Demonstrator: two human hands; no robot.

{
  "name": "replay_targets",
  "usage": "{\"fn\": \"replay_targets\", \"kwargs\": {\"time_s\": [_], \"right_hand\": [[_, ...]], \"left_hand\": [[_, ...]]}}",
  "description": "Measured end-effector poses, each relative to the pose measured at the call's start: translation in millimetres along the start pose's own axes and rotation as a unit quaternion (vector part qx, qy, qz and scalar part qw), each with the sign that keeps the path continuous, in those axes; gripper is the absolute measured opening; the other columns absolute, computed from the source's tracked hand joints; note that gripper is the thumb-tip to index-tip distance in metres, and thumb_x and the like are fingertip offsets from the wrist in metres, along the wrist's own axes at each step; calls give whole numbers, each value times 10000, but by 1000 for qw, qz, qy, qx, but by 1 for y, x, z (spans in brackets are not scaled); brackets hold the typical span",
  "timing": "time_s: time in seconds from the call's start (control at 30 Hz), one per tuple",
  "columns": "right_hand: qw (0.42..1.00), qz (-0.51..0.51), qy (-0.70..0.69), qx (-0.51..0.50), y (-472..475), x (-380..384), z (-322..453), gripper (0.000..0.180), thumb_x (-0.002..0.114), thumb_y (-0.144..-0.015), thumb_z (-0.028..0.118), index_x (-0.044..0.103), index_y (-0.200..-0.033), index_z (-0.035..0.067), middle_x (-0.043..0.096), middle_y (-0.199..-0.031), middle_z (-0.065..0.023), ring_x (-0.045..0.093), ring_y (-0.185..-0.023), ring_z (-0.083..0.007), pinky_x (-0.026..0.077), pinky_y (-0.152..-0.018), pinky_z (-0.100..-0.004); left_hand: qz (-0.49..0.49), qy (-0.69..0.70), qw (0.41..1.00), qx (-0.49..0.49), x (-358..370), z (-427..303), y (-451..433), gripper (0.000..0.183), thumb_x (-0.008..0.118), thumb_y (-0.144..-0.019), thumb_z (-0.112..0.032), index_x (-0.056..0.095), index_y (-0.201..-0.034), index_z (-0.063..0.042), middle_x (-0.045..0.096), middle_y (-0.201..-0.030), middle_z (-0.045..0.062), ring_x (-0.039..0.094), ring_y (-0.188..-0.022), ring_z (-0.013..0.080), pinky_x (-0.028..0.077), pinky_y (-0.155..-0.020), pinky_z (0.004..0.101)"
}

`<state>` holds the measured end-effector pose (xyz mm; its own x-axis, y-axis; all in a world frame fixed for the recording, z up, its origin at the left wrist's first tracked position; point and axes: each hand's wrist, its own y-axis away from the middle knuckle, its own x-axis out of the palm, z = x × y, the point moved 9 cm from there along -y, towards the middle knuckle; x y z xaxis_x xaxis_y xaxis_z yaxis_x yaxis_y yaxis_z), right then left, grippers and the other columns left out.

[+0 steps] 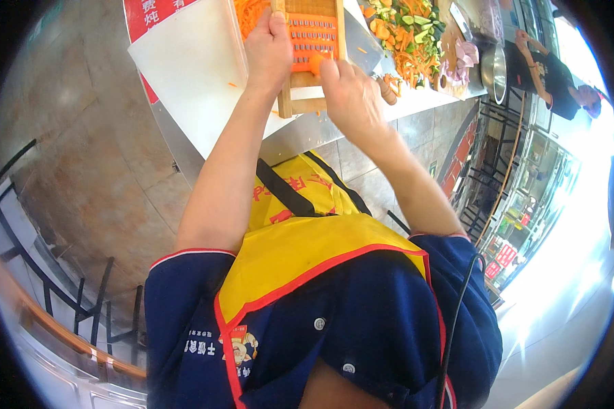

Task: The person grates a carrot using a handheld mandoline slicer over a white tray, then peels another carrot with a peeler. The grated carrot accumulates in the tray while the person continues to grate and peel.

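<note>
A wooden-framed grater [339, 30] with an orange toothed plate lies over the white cutting board [184, 66]. My left hand [269, 53] grips the left rail of its frame, thumb on top. In the fingers of my right hand [352, 94] is a piece of carrot [316, 65], pressed to the lower part of the toothed plate. Orange carrot shreds [250, 18] fill a clear container [239, 36] beside and partly under the grater. A turned wooden handle [387, 92] sticks out just right of my right hand; my hand hides where it leads.
Sliced carrot and cucumber [412, 30] are heaped to the right, beside purple onion pieces [460, 61] on a wooden board [447, 38]. A steel bowl [494, 71] stands at the counter's right end. Beyond it is another person [552, 76]. Dark metal chair frames [56, 286] stand at lower left.
</note>
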<state>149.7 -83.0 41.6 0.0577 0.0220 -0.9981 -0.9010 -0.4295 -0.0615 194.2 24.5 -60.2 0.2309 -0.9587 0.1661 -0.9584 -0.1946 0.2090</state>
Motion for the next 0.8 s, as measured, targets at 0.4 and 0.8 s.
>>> {"fn": "replay_targets", "kwargs": {"time_s": [0.4,0.8], "right_hand": [[999,41,-1,1,-27,-21,17,106,547,-831,49,467,-901,44,566,-728,-158,619,-636,-357,505,-548,-438],[997,70,10,31,-67,14,-28,109,564,-877,113,485,-913,49,602,-777,-166,628,-716,-352,495,-556,-455]], "left_hand": [[10,28,999,-16,1,8,-1,357,410,-999,-285,608,-995,12,619,-825,66,535,-770,130,452,-710,302],[-18,-24,999,34,2,8,-7,334,409,-998,-259,609,-1049,5,630,-836,84,560,-768,157,468,-706,321]]}}
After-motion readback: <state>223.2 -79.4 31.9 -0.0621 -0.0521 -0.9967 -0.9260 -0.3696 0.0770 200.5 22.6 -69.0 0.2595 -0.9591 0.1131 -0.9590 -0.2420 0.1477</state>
